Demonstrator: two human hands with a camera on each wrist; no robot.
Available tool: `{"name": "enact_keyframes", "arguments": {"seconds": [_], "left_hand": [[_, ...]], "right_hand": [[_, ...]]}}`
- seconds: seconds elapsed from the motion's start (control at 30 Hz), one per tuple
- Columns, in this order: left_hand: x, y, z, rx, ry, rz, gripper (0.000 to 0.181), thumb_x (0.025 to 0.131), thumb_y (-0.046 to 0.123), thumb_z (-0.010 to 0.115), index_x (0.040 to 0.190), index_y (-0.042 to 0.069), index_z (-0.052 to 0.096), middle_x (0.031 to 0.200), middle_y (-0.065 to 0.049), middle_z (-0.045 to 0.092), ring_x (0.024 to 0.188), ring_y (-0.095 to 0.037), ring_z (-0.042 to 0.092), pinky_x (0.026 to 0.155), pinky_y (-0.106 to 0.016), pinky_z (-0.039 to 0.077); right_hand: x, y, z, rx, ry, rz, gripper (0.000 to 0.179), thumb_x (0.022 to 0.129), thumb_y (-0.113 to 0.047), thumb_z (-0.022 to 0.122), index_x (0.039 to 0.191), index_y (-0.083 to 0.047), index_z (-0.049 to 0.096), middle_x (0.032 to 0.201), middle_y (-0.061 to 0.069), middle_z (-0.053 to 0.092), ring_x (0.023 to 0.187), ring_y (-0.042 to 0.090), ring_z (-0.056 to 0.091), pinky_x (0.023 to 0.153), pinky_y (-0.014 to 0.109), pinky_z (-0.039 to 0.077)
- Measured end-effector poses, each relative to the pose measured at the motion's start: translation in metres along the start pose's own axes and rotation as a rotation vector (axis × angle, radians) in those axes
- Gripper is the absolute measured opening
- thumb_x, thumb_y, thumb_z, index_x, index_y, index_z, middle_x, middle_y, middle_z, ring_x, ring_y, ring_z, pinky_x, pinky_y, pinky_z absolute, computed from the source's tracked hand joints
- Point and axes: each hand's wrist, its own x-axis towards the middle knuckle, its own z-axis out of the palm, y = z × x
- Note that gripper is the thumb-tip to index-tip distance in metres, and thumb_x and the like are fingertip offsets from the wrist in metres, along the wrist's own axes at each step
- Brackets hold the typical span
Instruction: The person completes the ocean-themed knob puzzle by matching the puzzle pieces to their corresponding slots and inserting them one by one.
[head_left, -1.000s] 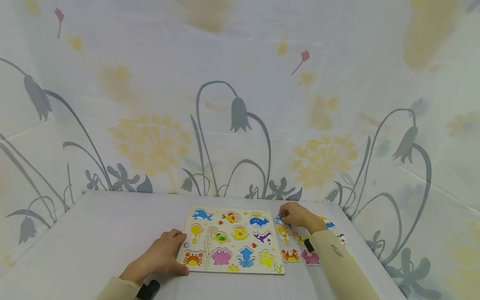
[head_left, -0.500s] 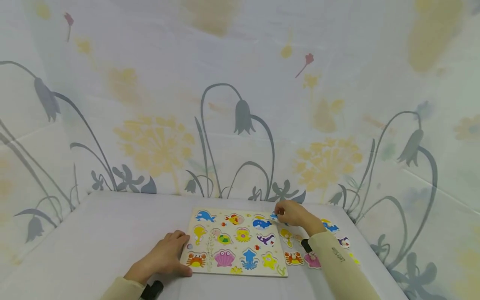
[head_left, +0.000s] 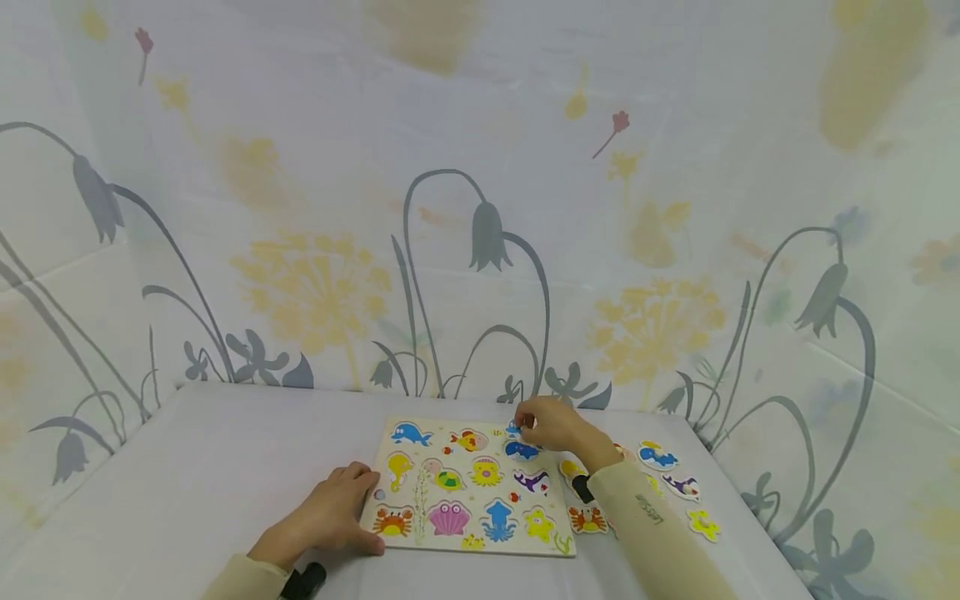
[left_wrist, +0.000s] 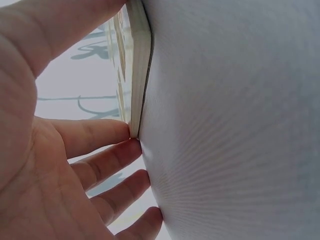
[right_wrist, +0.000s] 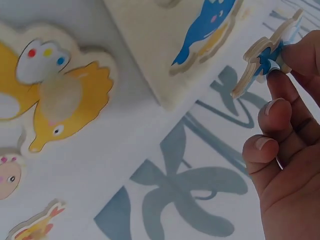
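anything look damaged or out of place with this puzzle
Nothing stands out. The board lies flat on the table, and the loose pieces beside it show no visible damage. The blue piece is tilted, but the right hand pinches it, so that looks normal.

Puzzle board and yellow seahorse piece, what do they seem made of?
Puzzle board: probably wood or fibreboard, judging by its pale, matte edge. Yellow seahorse piece: likely similar, with a pale rim around smooth colour; painted or printed, I can't tell.
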Motion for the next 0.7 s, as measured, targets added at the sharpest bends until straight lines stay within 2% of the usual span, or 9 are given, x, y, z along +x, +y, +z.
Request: {"name": "enact_keyframes", "arguments": {"seconds": [0.17,0.4,0.7], "left_hand": [[0.000,0.002,0.000,-0.012,-0.008,0.009,0.098,0.054,0.046,0.090,0.131,-0.002,0.053,0.129,-0.015,0.049,0.121,-0.036,0.043,0.102,-0.057,0.035],[-0.001,0.001,-0.001,0.000,-0.009,0.009,0.098,0.055,0.047,0.090,0.131,-0.002,0.053,0.129,-0.016,0.048,0.120,-0.037,0.042,0.102,-0.058,0.035],[-0.001,0.001,-0.001,-0.002,0.010,0.012,0.097,0.054,0.046,0.091,0.130,-0.002,0.054,0.128,-0.016,0.050,0.119,-0.038,0.044,0.100,-0.059,0.036]], "right_hand": [[0.004,-0.015,0.003,0.002,-0.026,-0.037,0.009,0.084,-0.017,0.070,0.093,-0.018,0.066,0.081,-0.007,0.054,0.073,0.013,0.051,0.066,0.028,0.048],[0.019,-0.039,0.005,-0.060,-0.044,-0.102,0.009,0.086,-0.019,0.068,0.094,-0.020,0.066,0.083,-0.010,0.054,0.076,0.012,0.050,0.070,0.027,0.047],[0.033,-0.067,0.014,-0.076,-0.076,-0.091,0.009,0.086,-0.023,0.069,0.094,-0.023,0.066,0.084,-0.011,0.054,0.077,0.010,0.050,0.069,0.024,0.046]]}}
